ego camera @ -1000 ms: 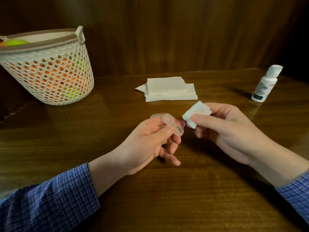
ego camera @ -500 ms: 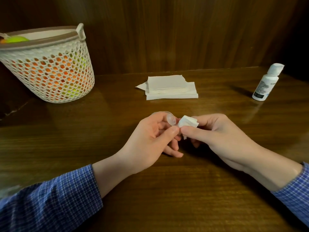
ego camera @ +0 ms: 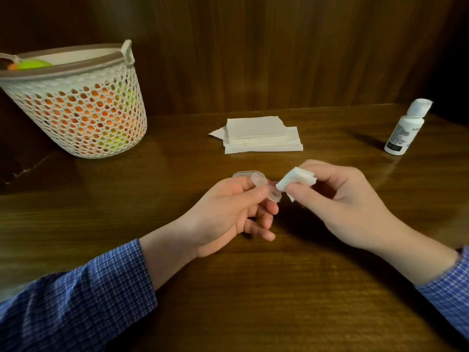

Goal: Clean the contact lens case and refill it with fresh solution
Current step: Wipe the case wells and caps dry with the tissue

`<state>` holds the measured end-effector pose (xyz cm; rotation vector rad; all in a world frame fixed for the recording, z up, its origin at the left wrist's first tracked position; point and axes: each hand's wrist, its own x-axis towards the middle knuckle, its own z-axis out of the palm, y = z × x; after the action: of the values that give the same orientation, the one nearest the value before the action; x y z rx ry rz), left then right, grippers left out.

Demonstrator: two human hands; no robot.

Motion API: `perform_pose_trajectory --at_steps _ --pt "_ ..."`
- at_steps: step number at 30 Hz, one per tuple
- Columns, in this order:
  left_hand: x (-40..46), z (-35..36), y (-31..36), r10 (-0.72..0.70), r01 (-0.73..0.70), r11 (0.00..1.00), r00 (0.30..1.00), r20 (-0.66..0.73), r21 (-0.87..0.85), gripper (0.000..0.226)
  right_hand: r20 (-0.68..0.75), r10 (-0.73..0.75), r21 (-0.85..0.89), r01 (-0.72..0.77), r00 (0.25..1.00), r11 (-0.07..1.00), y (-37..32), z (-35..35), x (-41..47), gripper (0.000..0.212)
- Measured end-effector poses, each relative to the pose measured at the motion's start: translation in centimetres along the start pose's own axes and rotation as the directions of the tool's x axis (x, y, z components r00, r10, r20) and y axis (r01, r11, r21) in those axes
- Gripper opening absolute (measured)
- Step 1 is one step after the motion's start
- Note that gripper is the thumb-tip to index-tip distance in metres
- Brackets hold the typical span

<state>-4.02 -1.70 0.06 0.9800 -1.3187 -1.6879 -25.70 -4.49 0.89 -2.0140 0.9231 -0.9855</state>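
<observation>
While I watch through the head camera, the left hand [ego camera: 223, 209] grips a small clear plastic contact lens case [ego camera: 256, 182] just above the dark wooden table [ego camera: 253, 288], thumb and forefinger curled round it near the middle of my view. One round well [ego camera: 351, 195] of the case, open and facing up, sticks out past the thumb tip towards three o'clock; a clear lid part shows behind the fingers towards eleven o'clock.

At three o'clock from the case, the right hand [ego camera: 340, 201] pinches a crumpled scrap of white tissue [ego camera: 297, 181] between thumb and forefinger. The scrap sits just beside the open well; I cannot tell whether they touch. The other fingers of that hand are curled under. Both wrists come out of blue checked shirt sleeves [ego camera: 76, 301] at the lower corners.

At twelve o'clock from the hands, farther back on the table, lies a stack of folded white paper tissues [ego camera: 261, 135], well apart from the case. At two o'clock stands a small white plastic bottle [ego camera: 403, 130] with a dark label and a white cap, leaning in this wide view, near the table's far right edge. At ten o'clock sits a white perforated plastic basket [ego camera: 83, 115] with a brown rim, orange and green shapes showing through its holes. Behind everything runs a dark wood-panelled wall [ego camera: 279, 47].
</observation>
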Motion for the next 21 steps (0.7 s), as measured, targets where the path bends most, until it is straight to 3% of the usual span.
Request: perform_pose_trajectory --at_steps 2,6,17,21 --pt "0.1 0.0 -0.1 -0.007 0.007 1.000 1.000 0.012 -0.019 0.024 0.019 -0.097 -0.052 0.098 0.995 0.994 0.0 0.3 -0.2 0.018" --pt "0.2 0.0 -0.2 -0.005 0.005 1.000 1.000 0.012 -0.014 0.032 0.017 -0.128 -0.124 0.129 0.992 0.984 0.2 0.8 -0.3 0.019" --pt "-0.1 0.1 -0.4 0.040 -0.038 0.992 0.999 -0.020 0.123 0.028 0.171 0.052 -0.074 -0.040 0.984 0.996 -0.4 0.5 -0.2 0.027" --pt "-0.2 0.1 -0.4 0.040 -0.033 0.984 0.998 -0.040 0.174 0.021 0.247 0.112 -0.038 -0.106 0.963 0.994 -0.5 -0.1 0.1 0.018"
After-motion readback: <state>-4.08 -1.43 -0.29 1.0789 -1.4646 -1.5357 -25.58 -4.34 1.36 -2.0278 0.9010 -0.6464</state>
